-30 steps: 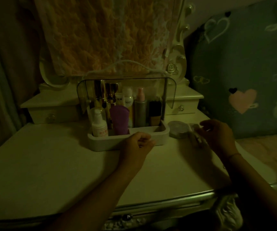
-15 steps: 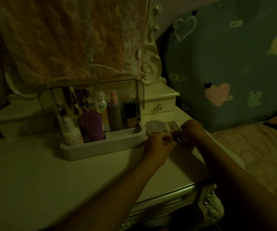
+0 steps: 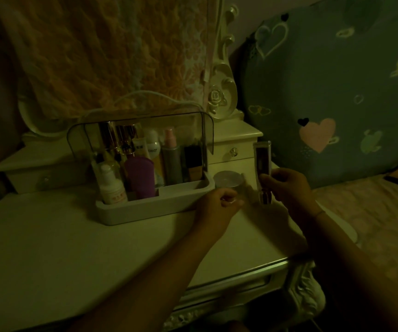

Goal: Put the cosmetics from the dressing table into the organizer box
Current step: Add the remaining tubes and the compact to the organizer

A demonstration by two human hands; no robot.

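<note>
The table (image 3: 49, 248) is seen in cream white. The organizer box (image 3: 145, 209) has a white base and a smoky, see-through lid. Inside the box are kept a purple tube (image 3: 140, 176), a white bottle (image 3: 111, 188) and a grey bottle (image 3: 172, 164) with a pink cap. Just right of the box, a silver-grey round jar (image 3: 228, 182) and a dark tube (image 3: 262, 159) with a pale edge are found. Behind the box, a cloth (image 3: 109, 51) is patterned with orange flowers. Far right of the box, a grey-blue fabric (image 3: 337, 80) is printed with pink, black and outlined hearts.
</note>
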